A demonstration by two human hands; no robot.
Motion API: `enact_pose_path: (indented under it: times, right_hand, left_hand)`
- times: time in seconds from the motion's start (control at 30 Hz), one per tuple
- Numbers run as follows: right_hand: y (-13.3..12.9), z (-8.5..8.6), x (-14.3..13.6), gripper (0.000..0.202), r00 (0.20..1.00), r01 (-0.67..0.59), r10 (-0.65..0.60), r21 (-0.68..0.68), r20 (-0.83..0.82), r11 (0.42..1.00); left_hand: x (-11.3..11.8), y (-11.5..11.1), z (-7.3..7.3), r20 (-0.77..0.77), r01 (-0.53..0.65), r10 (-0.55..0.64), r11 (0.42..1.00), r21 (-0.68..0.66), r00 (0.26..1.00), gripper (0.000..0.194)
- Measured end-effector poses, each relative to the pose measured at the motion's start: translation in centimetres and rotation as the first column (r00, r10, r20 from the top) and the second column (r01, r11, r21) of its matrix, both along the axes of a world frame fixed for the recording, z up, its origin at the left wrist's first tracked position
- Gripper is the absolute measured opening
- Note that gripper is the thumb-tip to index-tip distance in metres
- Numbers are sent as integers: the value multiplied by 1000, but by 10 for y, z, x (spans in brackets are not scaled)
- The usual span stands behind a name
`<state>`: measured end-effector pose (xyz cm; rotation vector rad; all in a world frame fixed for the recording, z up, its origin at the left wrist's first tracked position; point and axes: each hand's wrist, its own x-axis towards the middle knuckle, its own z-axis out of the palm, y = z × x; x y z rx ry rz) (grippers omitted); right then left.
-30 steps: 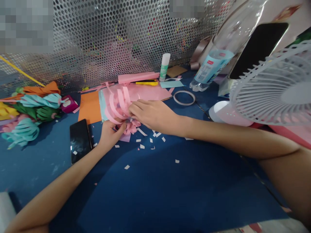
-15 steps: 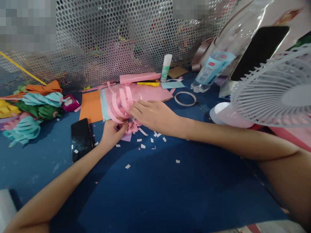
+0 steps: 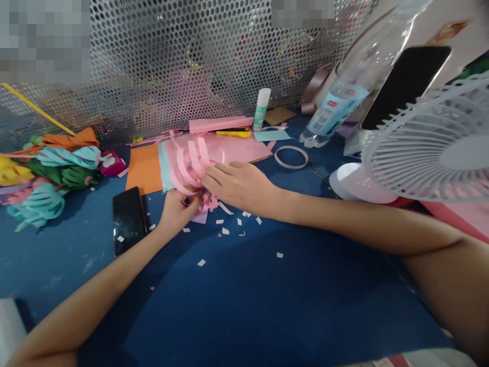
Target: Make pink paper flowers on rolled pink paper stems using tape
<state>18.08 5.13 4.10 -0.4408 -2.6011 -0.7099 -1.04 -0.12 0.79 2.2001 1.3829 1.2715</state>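
A pink paper-strip flower (image 3: 189, 165) with long curved loops is held above the blue table. My left hand (image 3: 179, 206) grips it from below and the left, thumb and fingers closed. From the right, my right hand (image 3: 237, 186) reaches over it, its bent fingers closed at the base of the loops. Its fingertips are partly hidden behind the paper. Shorter pink curls show under the right hand. Beneath lie a pink paper sheet (image 3: 244, 147) and an orange paper sheet (image 3: 145, 168). Several small white paper scraps (image 3: 225, 231) are scattered nearer me.
A black phone (image 3: 129, 219) lies left of my hands. Finished paper flowers (image 3: 46, 199) pile at far left. Behind stand a glue stick (image 3: 261, 109) and a yellow cutter (image 3: 234, 133). A tape roll (image 3: 291, 147), plastic bottle (image 3: 334, 109) and white fan (image 3: 431, 148) are right.
My right hand has shifted very slightly, its knuckles a little lower over the paper. Both hands keep their hold on the pink flower. The view has moved a touch.
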Motion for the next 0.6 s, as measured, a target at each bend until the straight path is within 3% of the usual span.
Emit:
enact_pose_path:
  times: [0.3,0.6]
  right_hand:
    - [2,-2,1,26,996,-21,24,31,-91,999]
    - [2,-4,2,24,989,-14,8,-41,-149,999]
  left_hand:
    - [1,1,2,-1,28,-28,999,19,1000,27]
    - [-1,0,0,-31,7,-7,1000,22,1000,27]
